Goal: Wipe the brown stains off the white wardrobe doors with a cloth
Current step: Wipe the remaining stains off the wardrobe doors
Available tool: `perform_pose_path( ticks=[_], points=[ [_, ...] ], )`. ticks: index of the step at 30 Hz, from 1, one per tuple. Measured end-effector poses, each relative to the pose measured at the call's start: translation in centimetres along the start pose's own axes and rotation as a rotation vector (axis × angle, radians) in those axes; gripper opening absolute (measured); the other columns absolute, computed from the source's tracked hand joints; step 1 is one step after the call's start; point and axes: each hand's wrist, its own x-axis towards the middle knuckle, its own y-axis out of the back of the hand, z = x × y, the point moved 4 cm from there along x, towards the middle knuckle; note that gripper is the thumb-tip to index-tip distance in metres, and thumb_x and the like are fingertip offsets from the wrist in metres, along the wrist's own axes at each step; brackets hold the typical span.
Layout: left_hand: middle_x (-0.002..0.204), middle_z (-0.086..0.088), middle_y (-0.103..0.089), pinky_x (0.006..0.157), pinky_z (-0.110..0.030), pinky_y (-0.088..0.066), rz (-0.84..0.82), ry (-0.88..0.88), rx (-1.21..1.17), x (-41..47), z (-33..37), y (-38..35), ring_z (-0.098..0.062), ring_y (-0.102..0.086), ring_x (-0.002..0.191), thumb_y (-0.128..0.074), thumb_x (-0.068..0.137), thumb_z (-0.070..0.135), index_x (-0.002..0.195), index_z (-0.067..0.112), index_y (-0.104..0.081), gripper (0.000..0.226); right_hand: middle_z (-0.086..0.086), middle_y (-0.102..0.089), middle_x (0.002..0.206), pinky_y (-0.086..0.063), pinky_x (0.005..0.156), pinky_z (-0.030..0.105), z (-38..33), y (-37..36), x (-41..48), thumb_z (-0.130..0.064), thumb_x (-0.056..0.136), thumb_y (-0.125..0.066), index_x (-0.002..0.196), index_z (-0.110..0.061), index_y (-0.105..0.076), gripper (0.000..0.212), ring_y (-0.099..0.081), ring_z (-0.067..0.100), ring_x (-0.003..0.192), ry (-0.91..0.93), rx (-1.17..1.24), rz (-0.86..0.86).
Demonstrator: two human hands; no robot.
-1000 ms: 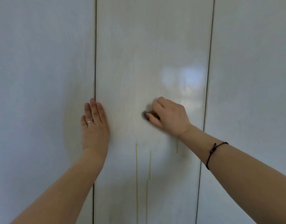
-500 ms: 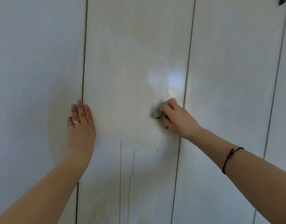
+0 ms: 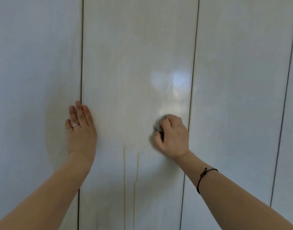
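Scrubbing is under way: the right hand (image 3: 173,136) curls its fingers round a wadded grey cloth (image 3: 159,124) against the glossy white middle wardrobe door (image 3: 139,55). The left hand (image 3: 81,130), flat and straight-fingered, braces at nine o'clock. Next, likely the thin brownish drip streaks (image 3: 124,171) at seven o'clock.

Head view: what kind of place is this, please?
Probably a home room, perhaps a bedroom, facing a wardrobe: tall glossy white door panels split by narrow vertical gaps, brownish drip streaks, and the right hand pressing a grey cloth to one panel.
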Motion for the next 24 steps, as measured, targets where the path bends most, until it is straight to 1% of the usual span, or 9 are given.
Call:
perform_pose_path(
  ticks=[2, 5, 8, 10, 12, 16, 18, 20, 24],
  points=[
    [0.157, -0.038, 0.012, 0.117, -0.044, -0.034, 0.012, -0.005, -0.002, -0.1, 0.0, 0.1, -0.046, -0.011, 0.15, -0.032, 0.102, -0.003, 0.146, -0.019, 0.016, 0.067, 0.008, -0.055, 0.094, -0.04, 0.061, 0.029, -1.2, -0.2, -3.0, -0.029, 0.088, -0.063, 0.081, -0.01, -0.056, 0.022, -0.051, 0.026, 0.082, 0.211, -0.006, -0.083],
    [0.157, -0.038, 0.013, 0.117, -0.045, -0.034, 0.025, -0.009, -0.002, 0.0, 0.0, 0.2, -0.047, -0.01, 0.15, -0.032, 0.102, -0.003, 0.146, -0.019, 0.016, 0.067, 0.01, -0.054, 0.091, -0.044, 0.043, 0.033, -0.9, 0.5, -1.6, -0.028, 0.094, -0.064, 0.087, -0.009, -0.057, 0.021, -0.055, 0.028, 0.071, 0.371, -0.021, -0.268],
    [0.157, -0.038, 0.013, 0.117, -0.045, -0.033, 0.032, -0.003, -0.037, 0.1, -0.1, -0.2, -0.047, -0.011, 0.15, -0.035, 0.101, -0.002, 0.147, -0.018, 0.015, 0.07, 0.009, -0.054, 0.094, -0.04, 0.049, 0.029, 1.9, 2.7, 5.9, -0.041, 0.096, -0.052, 0.1, -0.023, -0.04, 0.022, -0.058, 0.03, 0.062, 0.138, 0.026, -0.175],
    [0.158, -0.038, 0.01, 0.116, -0.045, -0.035, 0.033, 0.001, -0.06, 0.1, -0.1, -0.3, -0.047, -0.013, 0.15, -0.034, 0.1, -0.001, 0.148, -0.018, 0.013, 0.069, -0.006, -0.055, 0.092, -0.038, 0.055, 0.022, 5.1, 4.8, 10.9, -0.049, 0.095, -0.047, 0.1, -0.032, -0.033, 0.023, -0.056, 0.013, 0.066, -0.174, 0.118, -0.008],
    [0.159, -0.037, 0.008, 0.115, -0.044, -0.037, 0.032, 0.007, -0.063, 0.1, -0.1, -0.4, -0.046, -0.015, 0.149, -0.032, 0.101, -0.001, 0.149, -0.018, 0.012, 0.067, -0.008, -0.054, 0.096, -0.037, 0.06, 0.02, 7.2, 5.6, 13.1, -0.052, 0.094, -0.04, 0.1, -0.034, -0.032, 0.021, -0.054, 0.012, 0.075, -0.324, 0.115, 0.047],
    [0.158, -0.037, 0.011, 0.116, -0.046, -0.035, 0.026, 0.005, -0.075, 0.2, -0.1, -0.6, -0.047, -0.011, 0.15, -0.031, 0.101, -0.004, 0.148, -0.017, 0.015, 0.067, 0.003, -0.059, 0.11, -0.051, 0.067, 0.041, 7.4, 3.9, 9.6, -0.041, 0.096, -0.035, 0.099, -0.028, -0.035, 0.014, -0.061, 0.023, 0.077, -0.379, 0.13, 0.082],
    [0.158, -0.037, 0.013, 0.117, -0.048, -0.033, 0.019, 0.003, -0.093, 0.2, -0.1, -0.5, -0.048, -0.009, 0.15, -0.029, 0.101, -0.006, 0.147, -0.017, 0.017, 0.066, 0.011, -0.055, 0.109, -0.04, 0.05, 0.034, 6.5, 2.8, 6.0, -0.031, 0.097, -0.041, 0.102, -0.021, -0.037, 0.012, -0.055, 0.028, 0.062, -0.308, -0.003, 0.104],
    [0.157, -0.037, 0.014, 0.117, -0.049, -0.032, 0.014, 0.002, -0.094, 0.1, -0.1, -0.3, -0.049, -0.007, 0.15, -0.027, 0.101, -0.007, 0.147, -0.017, 0.019, 0.065, 0.012, -0.049, 0.108, -0.026, 0.048, 0.025, 5.5, 2.0, 2.8, -0.024, 0.097, -0.046, 0.102, -0.016, -0.039, 0.012, -0.043, 0.024, 0.053, -0.246, -0.101, 0.094],
    [0.157, -0.037, 0.015, 0.118, -0.046, -0.031, 0.003, -0.003, -0.05, 0.0, -0.1, 0.1, -0.047, -0.007, 0.15, -0.03, 0.102, -0.004, 0.146, -0.018, 0.02, 0.068, 0.009, -0.051, 0.111, -0.032, 0.05, 0.025, 4.7, 1.7, -1.3, -0.024, 0.093, -0.046, 0.104, -0.012, -0.048, 0.016, -0.051, 0.024, 0.063, -0.167, -0.143, -0.012]
  ],
)
